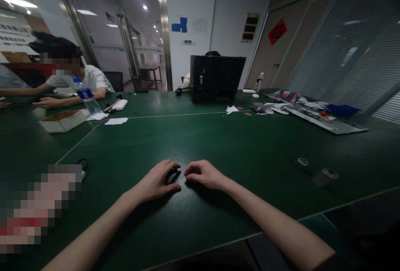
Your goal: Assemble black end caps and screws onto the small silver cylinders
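My left hand (161, 180) is low over the green tabletop (150, 141), thumb and curved fingers spread apart with a gap between them. A dark patch shows inside that gap; it looks like shadow. Just to its right, my right hand (206, 174) faces it, with the fingers loosely curled and the thumb below them. The fingertips of the two hands are close but apart. Neither hand visibly holds anything. Nearest to my right forearm stand a small metal cylinder (301, 162) and a larger metal cylinder (326, 176).
A black case (217, 79) stands at the back. Papers, loose parts and a blue tray (343, 109) lie at the right. At the left are a shallow box (64, 121), a water bottle (86, 96) and a seated person (93, 81). A pixelated area hides the lower left.
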Available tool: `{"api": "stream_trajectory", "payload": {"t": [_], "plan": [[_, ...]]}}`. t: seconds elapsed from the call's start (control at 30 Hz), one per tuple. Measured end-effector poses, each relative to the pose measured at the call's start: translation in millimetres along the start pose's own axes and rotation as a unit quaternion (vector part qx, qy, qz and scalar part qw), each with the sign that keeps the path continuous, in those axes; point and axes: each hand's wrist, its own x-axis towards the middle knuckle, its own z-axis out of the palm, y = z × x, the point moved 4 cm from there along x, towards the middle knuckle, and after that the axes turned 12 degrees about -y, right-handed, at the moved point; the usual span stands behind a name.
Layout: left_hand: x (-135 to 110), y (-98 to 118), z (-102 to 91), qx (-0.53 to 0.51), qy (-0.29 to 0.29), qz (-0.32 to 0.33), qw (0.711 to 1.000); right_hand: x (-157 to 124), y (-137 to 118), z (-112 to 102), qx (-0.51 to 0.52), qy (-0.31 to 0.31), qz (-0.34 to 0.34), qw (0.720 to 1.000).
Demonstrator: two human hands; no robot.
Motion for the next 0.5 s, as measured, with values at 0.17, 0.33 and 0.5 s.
{"api": "stream_trajectory", "payload": {"t": [0.17,0.33,0.5], "plan": [[0,0,0.6,0.019,0.006,0.017,1.000,7,17,9,0.296,-0.016,0.029,0.955],[0,1,1.1,0.020,0.006,0.016,1.000,6,18,10,0.389,-0.022,0.039,0.920],[0,1,0.7,0.022,0.007,0.018,1.000,5,17,10,0.404,-0.026,0.034,0.914]]}}
